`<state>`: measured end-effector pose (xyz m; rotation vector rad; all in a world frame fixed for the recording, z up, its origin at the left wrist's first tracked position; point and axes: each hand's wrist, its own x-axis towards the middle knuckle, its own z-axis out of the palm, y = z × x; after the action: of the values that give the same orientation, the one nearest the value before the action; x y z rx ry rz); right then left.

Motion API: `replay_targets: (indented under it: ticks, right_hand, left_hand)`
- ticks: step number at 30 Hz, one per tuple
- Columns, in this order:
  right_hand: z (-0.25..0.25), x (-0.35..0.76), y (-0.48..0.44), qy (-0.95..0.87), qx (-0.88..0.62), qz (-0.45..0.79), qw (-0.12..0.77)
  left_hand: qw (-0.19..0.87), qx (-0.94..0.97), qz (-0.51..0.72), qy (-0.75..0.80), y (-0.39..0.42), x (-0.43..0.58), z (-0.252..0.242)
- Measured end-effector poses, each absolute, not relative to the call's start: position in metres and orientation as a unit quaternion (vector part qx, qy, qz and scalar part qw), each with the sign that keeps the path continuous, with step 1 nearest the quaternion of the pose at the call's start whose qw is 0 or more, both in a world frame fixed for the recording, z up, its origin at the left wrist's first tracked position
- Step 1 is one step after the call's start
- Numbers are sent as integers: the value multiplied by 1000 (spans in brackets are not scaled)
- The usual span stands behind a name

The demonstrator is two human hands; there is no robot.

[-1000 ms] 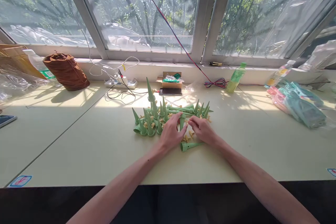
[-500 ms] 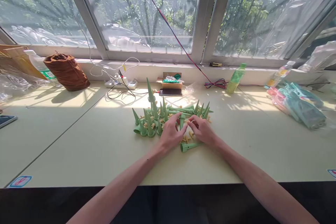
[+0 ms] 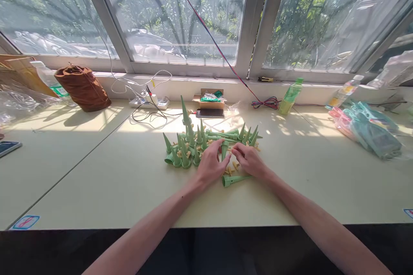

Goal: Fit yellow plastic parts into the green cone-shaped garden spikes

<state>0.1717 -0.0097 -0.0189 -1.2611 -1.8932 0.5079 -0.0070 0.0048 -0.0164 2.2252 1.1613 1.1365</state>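
Note:
Near the middle of the table, my left hand (image 3: 211, 163) is closed around a green plastic watering spike (image 3: 224, 149), held with its wide collar up. My right hand (image 3: 250, 159) is pinched at the side of that spike, on what looks like a small yellow valve (image 3: 230, 152), mostly covered by the fingers. Loose yellow valves (image 3: 230, 171) lie just below the hands. Another green spike (image 3: 235, 180) rests on its side closer to me, its wide end facing left. Several spikes stand point-up in a cluster (image 3: 185, 154) left of my left hand.
More spikes (image 3: 226, 135) lie behind my hands. Farther back are a phone (image 3: 209, 113), a small cardboard box (image 3: 211, 104) and a power strip (image 3: 150, 103). A brown pouch (image 3: 83, 88) stands at left; a green bottle (image 3: 291, 96) and plastic bags (image 3: 371, 131) are at right.
Both hands stay almost in place around the held spike. The right fingertips have shifted very slightly; otherwise only a small camera movement shows.

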Motion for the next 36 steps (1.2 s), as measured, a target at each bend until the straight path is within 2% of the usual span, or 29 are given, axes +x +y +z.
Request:
replay_targets:
  ticks: [12, 36]
  right_hand:
    - [-19, 170, -9, -718, -499, 262, 409]
    - [-16, 170, -9, -685, -494, 327, 425]
  left_hand:
    - [151, 814, 389, 403, 2, -8, -13]
    - [177, 809, 394, 399, 1, -8, -12]
